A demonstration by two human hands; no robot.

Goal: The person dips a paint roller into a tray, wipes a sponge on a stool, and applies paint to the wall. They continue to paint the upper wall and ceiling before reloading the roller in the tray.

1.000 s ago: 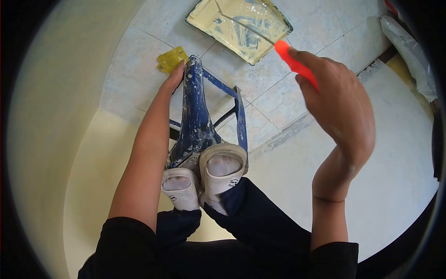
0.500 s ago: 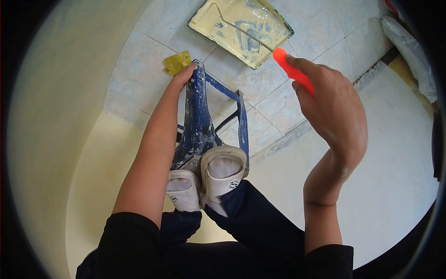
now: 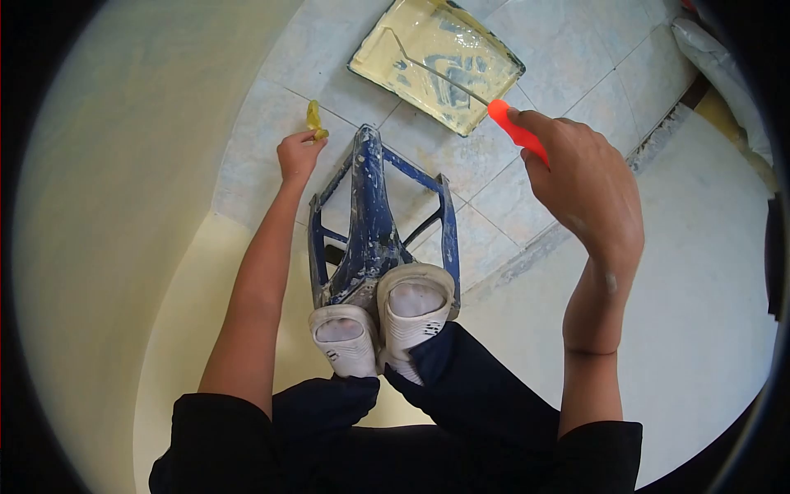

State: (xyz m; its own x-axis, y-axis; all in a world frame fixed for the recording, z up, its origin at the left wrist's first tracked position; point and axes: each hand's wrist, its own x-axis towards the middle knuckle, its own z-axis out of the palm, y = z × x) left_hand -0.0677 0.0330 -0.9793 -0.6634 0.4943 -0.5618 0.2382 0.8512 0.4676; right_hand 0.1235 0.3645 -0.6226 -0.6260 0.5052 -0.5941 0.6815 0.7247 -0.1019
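Orange-handled roller frame [image 3: 517,132] | in right hand [image 3: 588,177] | slides [image 3: 403,336]: dark marks [image 3: 432,328], illegible

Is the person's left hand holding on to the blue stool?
No, the left hand pinches a yellow piece, with tiled floor showing between hand and blue stool.

2 hands [image 3: 588,185] | 1 handle [image 3: 514,130] | 1 tray [image 3: 432,103] | 1 stool [image 3: 369,198] | 2 sandals [image 3: 410,329]

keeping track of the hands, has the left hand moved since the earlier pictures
Yes, the left hand has moved left, away from the paint-spattered blue stool.
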